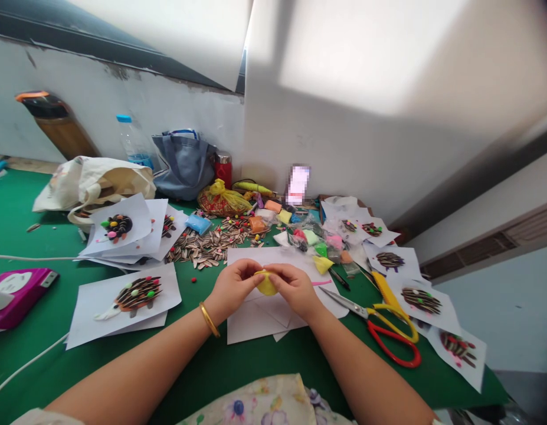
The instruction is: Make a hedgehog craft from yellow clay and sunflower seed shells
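Observation:
Between my two hands is a flattened yellow piece of modelling clay. My left hand pinches its left edge with thumb and fingers. On the other side, my right hand grips it the same way. Both hands hover over white paper sheets. Just beyond the right hand lie small packets of coloured clay, among them a yellow one. Scissors with red and yellow handles rest to the right, blades pointing toward the paper.
Sunflower seeds lie heaped behind the hands. Finished hedgehog pictures lie on both sides, one at left and another at right. A blue bag, a phone and a magenta box also sit on the green table.

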Demonstrator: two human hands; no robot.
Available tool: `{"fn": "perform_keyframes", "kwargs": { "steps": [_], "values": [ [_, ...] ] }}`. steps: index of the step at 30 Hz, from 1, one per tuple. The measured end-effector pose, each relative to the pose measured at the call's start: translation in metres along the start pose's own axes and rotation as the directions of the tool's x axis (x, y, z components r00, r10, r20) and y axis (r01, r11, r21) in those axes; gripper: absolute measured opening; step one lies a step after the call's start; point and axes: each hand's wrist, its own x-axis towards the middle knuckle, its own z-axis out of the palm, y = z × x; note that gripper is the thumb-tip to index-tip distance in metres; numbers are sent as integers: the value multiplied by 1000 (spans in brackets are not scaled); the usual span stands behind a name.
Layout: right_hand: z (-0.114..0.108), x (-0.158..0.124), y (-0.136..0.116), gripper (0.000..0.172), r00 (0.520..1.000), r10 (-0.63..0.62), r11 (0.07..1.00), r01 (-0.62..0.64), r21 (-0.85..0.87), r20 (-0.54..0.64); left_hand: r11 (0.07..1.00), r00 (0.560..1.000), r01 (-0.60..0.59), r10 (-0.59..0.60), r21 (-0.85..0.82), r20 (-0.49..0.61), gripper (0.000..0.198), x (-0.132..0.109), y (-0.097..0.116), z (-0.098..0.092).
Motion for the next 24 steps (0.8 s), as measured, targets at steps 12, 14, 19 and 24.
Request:
{"fn": "perform_keyframes", "kwargs": {
  "steps": [12, 14, 19, 24],
  "values": [
    [0, 2, 3, 23, 994, 77, 995, -72, 67, -75, 998, 999, 36, -35, 44, -35, 29, 2, -3, -2],
    [1, 2, 2, 24, 994, 84, 994, -78, 80, -72, 996, 999, -3, 6, 86, -35, 31, 1, -4, -2],
    [1, 2, 3, 26, 994, 92, 992, -86, 92, -61, 947, 989, -142, 147, 290, 4, 24, -1, -3, -3],
    [1, 3, 3, 26, 993, 94, 993, -89, 79, -69, 964, 995, -92, 98, 251, -15, 28, 0, 0, -3]
  ]
}}
